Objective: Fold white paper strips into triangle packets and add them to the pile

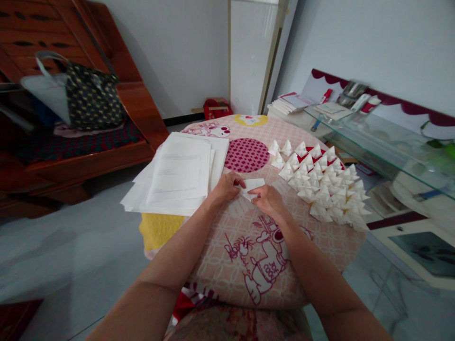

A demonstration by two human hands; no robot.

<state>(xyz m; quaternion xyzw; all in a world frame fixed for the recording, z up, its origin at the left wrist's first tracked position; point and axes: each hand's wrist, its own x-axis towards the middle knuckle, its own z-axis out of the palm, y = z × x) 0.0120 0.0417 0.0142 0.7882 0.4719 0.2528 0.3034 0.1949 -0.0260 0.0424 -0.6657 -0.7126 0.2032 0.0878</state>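
A small piece of folded white paper [254,183] lies on the cloth-covered round table [220,265], between my two hands. My left hand [227,187] grips its left side, fingers bent over the edge. On its lower right part, my right hand [268,199] closes with thumb and forefinger. Left of my hands rests a loose stack of printed paper sheets [179,170]. To the right stand many pointed folded-paper pieces [320,177], set close together in rows, some over a red patch.
A glass-topped stand [394,147] borders the table on the right, with a pile of papers [289,103] and metal containers [351,92] at the back. On the left, a wooden bench [138,113] holds a patterned bag [93,97].
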